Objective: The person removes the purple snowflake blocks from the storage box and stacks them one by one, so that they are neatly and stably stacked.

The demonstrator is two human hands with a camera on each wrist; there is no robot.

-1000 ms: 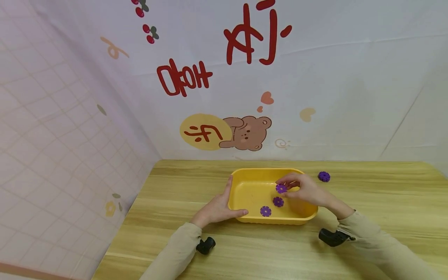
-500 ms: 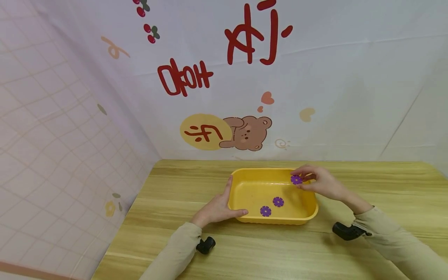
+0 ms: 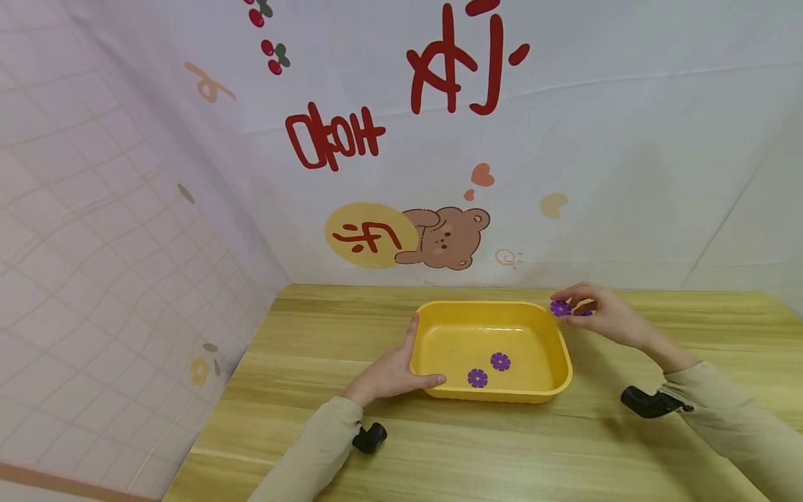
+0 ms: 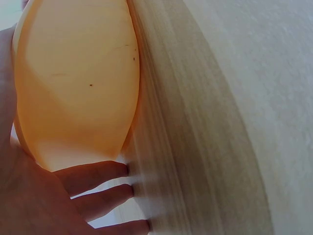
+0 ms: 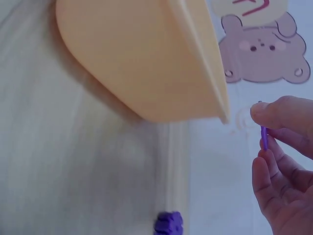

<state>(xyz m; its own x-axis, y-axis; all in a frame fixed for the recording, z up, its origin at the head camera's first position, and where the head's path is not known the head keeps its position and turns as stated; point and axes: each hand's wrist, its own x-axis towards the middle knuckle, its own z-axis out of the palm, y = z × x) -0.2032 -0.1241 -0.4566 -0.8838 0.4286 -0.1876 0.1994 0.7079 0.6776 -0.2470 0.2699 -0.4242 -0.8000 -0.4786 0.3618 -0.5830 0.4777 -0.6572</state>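
A yellow plastic basin (image 3: 464, 348) stands on the wooden table, with two purple snowflake discs lying inside, one nearer the front (image 3: 477, 378) and another (image 3: 500, 361) just behind it. My left hand (image 3: 390, 371) rests spread against the basin's left end, thumb over the near rim; the left wrist view shows its fingers (image 4: 93, 178) fairly straight. Beyond the basin's back right corner, my right hand (image 3: 611, 319) pinches a purple snowflake disc (image 3: 560, 308) between thumb and fingers. The right wrist view shows that disc (image 5: 264, 137) edge-on, raised above the table.
A small stack of purple snowflake discs (image 5: 168, 223) sits on the table right of the basin, partly hidden by my right hand in the head view. A printed wall cloth (image 3: 627, 174) rises directly behind the table (image 3: 452, 446).
My right hand has carried the snowflake disc from inside the basin, up and right past its rim, towards the stack. The left hand and the basin stay put.
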